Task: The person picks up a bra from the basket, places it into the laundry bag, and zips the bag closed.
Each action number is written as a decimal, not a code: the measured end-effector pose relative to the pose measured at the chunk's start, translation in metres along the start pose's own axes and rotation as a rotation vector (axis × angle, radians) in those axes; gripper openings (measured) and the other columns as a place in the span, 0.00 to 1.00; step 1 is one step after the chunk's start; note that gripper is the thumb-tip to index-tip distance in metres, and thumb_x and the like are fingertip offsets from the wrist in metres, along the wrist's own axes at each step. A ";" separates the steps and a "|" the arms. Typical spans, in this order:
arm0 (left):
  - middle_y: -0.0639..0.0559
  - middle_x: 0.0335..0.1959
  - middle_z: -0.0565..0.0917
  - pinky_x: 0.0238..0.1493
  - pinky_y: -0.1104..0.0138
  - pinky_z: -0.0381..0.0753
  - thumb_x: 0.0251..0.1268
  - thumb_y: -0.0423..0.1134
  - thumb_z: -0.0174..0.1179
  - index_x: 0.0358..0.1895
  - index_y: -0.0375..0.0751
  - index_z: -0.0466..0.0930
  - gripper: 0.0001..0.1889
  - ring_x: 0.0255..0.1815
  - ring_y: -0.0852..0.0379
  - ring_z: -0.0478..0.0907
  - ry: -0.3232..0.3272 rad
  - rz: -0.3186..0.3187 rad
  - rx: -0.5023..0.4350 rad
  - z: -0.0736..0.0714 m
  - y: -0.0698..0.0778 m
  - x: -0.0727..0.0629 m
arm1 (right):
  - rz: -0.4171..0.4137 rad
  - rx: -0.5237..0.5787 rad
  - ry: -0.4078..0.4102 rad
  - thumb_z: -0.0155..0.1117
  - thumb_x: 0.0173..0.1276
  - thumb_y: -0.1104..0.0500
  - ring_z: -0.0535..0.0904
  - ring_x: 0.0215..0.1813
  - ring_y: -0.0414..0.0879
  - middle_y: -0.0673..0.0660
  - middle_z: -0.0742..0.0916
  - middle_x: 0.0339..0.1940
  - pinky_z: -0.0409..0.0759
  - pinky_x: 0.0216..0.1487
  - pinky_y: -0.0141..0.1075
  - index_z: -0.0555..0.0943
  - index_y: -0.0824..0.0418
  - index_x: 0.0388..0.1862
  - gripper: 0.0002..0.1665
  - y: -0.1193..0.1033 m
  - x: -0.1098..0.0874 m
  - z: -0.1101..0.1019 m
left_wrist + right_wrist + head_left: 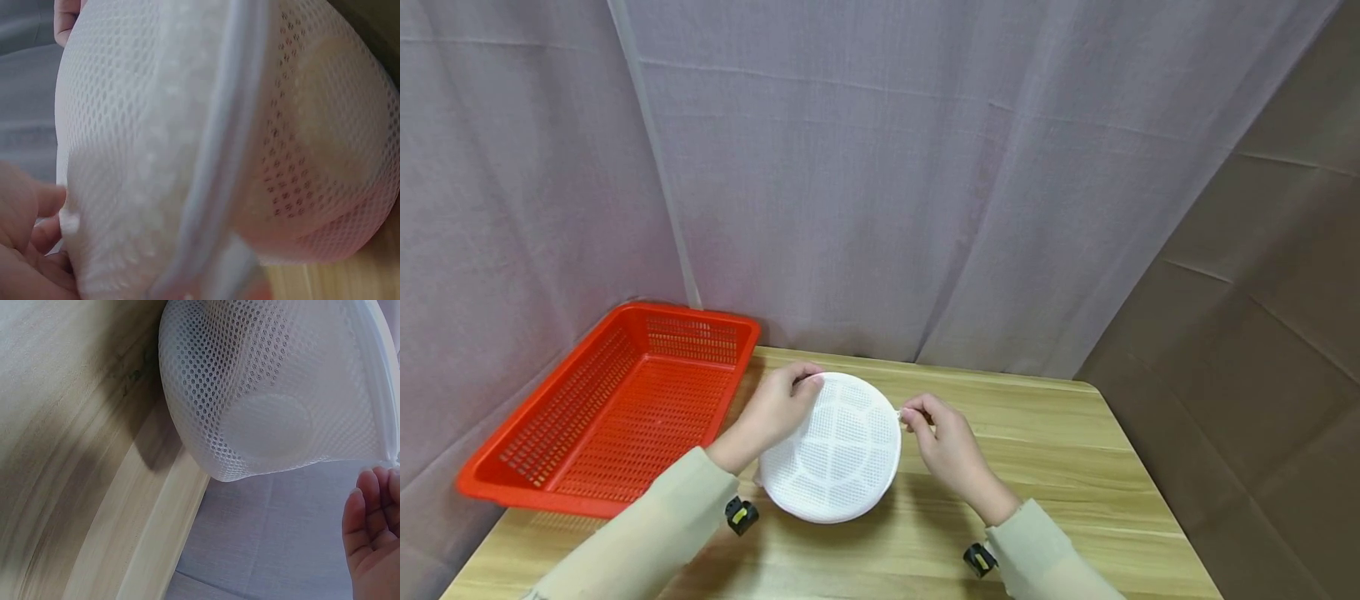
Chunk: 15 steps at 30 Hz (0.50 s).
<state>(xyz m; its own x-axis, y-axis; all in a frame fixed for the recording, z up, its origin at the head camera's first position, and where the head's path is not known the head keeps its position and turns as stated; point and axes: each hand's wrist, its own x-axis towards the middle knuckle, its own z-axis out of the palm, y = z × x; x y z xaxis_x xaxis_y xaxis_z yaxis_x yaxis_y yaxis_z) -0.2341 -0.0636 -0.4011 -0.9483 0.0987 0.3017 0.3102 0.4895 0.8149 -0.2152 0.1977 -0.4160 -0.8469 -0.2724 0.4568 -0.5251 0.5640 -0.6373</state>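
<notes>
A round white mesh laundry bag (831, 450) is held up over the wooden table, its flat disc-shaped face toward the head camera. My left hand (782, 408) grips its upper left edge, thumb on the face. At the right edge my right hand (943, 442) pinches a small white tab (901, 414) between thumb and forefinger. In the left wrist view a pale seam band (228, 125) runs along the bag, with my left hand (31, 237) at its side. The right wrist view shows the netting (244, 394) bulging and my right hand (375, 519) at the corner.
A red plastic basket (730, 400) with slotted walls stands on the left of the wooden table (1037, 450). Grey cloth (865, 167) hangs behind the table, and a brown cloth (1247, 375) hangs along its right side.
</notes>
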 end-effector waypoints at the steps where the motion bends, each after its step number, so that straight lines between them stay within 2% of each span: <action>1: 0.44 0.44 0.84 0.52 0.56 0.76 0.69 0.36 0.58 0.49 0.35 0.81 0.11 0.47 0.50 0.78 -0.011 0.002 0.017 0.001 0.001 -0.001 | 0.000 0.004 0.001 0.61 0.70 0.61 0.77 0.34 0.38 0.48 0.82 0.28 0.77 0.36 0.34 0.80 0.56 0.35 0.03 0.000 0.000 0.000; 4: 0.43 0.51 0.81 0.59 0.53 0.71 0.68 0.41 0.60 0.55 0.37 0.79 0.16 0.56 0.47 0.75 -0.057 -0.006 0.077 0.003 0.006 -0.003 | -0.005 0.010 0.002 0.60 0.71 0.61 0.77 0.34 0.39 0.51 0.83 0.29 0.77 0.36 0.34 0.80 0.56 0.35 0.03 -0.001 0.000 0.000; 7: 0.44 0.57 0.78 0.62 0.52 0.68 0.68 0.44 0.60 0.58 0.39 0.77 0.20 0.61 0.47 0.72 -0.104 0.014 0.152 0.006 0.013 -0.004 | -0.012 0.016 0.003 0.60 0.71 0.61 0.77 0.34 0.39 0.52 0.83 0.30 0.77 0.36 0.34 0.80 0.56 0.35 0.03 -0.001 0.000 0.000; 11: 0.46 0.58 0.78 0.63 0.54 0.68 0.68 0.46 0.60 0.59 0.42 0.77 0.20 0.62 0.49 0.71 -0.143 0.052 0.214 0.010 0.018 -0.005 | -0.018 0.019 -0.001 0.61 0.71 0.61 0.77 0.34 0.38 0.49 0.83 0.30 0.78 0.36 0.34 0.80 0.55 0.35 0.03 -0.003 0.001 0.002; 15: 0.48 0.58 0.78 0.63 0.56 0.68 0.68 0.46 0.59 0.59 0.43 0.78 0.20 0.61 0.50 0.72 -0.169 0.087 0.259 0.015 0.019 -0.005 | -0.029 0.028 -0.013 0.60 0.71 0.61 0.77 0.35 0.39 0.51 0.83 0.30 0.77 0.36 0.34 0.80 0.55 0.36 0.03 -0.003 0.001 0.003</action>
<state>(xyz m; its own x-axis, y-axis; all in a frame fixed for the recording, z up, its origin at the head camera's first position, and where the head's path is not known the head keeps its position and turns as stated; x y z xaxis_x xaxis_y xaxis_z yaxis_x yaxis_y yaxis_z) -0.2239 -0.0420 -0.3941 -0.9233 0.2822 0.2605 0.3840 0.6754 0.6296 -0.2143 0.1930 -0.4156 -0.8322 -0.2988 0.4671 -0.5515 0.5341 -0.6408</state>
